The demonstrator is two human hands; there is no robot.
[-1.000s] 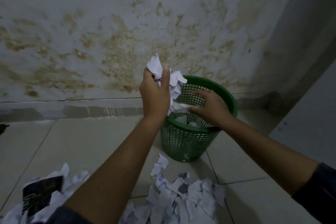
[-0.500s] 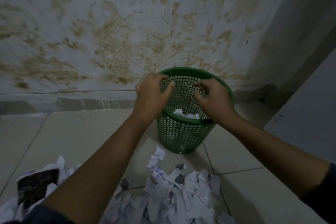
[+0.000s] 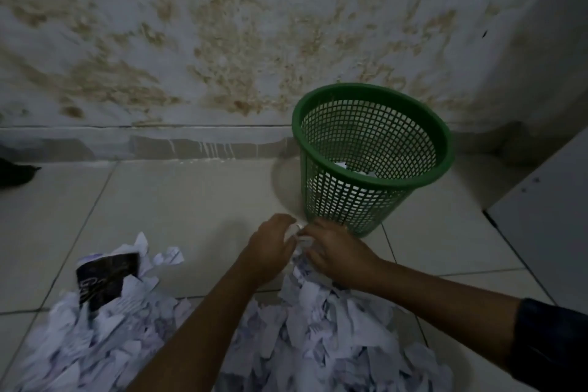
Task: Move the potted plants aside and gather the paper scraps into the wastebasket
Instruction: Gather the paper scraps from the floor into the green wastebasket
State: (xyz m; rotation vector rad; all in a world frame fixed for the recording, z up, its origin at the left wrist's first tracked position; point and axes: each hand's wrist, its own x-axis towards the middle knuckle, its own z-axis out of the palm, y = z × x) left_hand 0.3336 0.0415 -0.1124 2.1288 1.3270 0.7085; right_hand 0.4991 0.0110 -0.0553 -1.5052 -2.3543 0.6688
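Both hands at the far tip of the paper scraps (image 3: 318, 337) pile, left hand (image 3: 270, 243) and right hand (image 3: 331, 248) curled round a small bunch; wastebasket (image 3: 442, 124) just beyond, up-right, right hand nearer.

Green mesh wastebasket (image 3: 370, 197), white paper scraps (image 3: 321, 328), brown-stained wall (image 3: 222, 41).

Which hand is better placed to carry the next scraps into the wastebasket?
Right, marginally: the right hand lies nearer the green wastebasket; the left hand meets it on the same scraps.
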